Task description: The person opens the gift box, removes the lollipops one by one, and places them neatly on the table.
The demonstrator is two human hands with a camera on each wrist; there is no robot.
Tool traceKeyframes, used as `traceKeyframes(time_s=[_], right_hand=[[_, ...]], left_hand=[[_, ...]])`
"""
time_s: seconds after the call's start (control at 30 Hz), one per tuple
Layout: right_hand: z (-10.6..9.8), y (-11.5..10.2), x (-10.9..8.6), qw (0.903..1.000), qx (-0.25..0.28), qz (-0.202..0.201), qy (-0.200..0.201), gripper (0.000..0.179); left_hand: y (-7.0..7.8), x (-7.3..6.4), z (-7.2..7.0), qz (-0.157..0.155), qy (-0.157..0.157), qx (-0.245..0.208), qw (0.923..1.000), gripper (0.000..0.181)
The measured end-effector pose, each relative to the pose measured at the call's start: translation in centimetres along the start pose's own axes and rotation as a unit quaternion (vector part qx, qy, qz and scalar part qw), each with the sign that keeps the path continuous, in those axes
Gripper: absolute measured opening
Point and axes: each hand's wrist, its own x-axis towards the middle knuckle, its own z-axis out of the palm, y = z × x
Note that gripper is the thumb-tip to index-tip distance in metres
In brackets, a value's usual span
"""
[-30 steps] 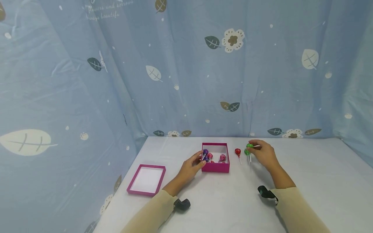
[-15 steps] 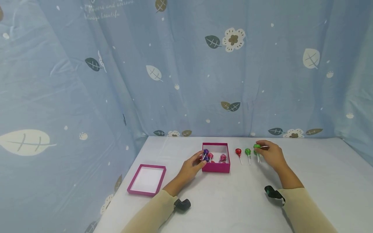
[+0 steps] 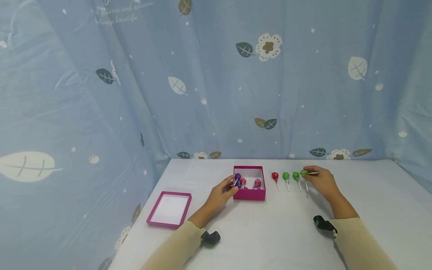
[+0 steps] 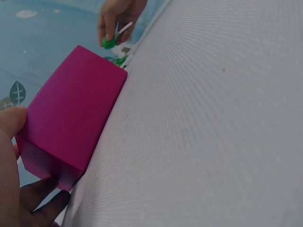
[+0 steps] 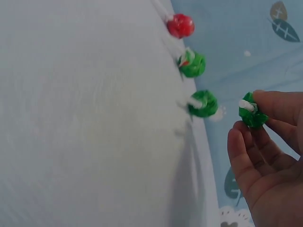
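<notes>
- Head view: a green lollipop (image 3: 304, 172) is held by the right hand (image 3: 322, 183) at the end of a row of lollipops (image 3: 286, 175); likely light, hard and slick-wrapped, best taken by the head.
- Left wrist view: the pink box (image 4: 75, 101), presumably stiff card, is gripped at one end by the left hand (image 4: 8, 182).
- Right wrist view: the lollipop is pinched between bent fingers and thumb.

Magenta box (image 3: 249, 194), red lollipop (image 3: 275, 175), green lollipops (image 3: 296, 175), white table (image 3: 266, 232), blue leaf-and-flower-print curtain (image 3: 216, 78)

Even light fills the head view; both wrist views are dimmer, the right's red lollipop (image 5: 181, 25) blurred.
</notes>
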Motion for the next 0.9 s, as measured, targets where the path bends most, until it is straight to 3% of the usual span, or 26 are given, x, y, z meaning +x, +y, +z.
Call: traceKeyframes(time_s=[0.3,0.9], right_hand=[[-0.2,1.5,0.6,0.9996,-0.012,0.026,-0.003,0.044],[0.4,3.1,2.2,0.9967,-0.046,0.061,-0.029,0.04]], left_hand=[[-0.1,0.0,0.0,-0.006,0.0,0.004,1.0,0.061],[-0.1,-0.1,0.0,0.013,0.0,0.007,0.9999,0.06]])
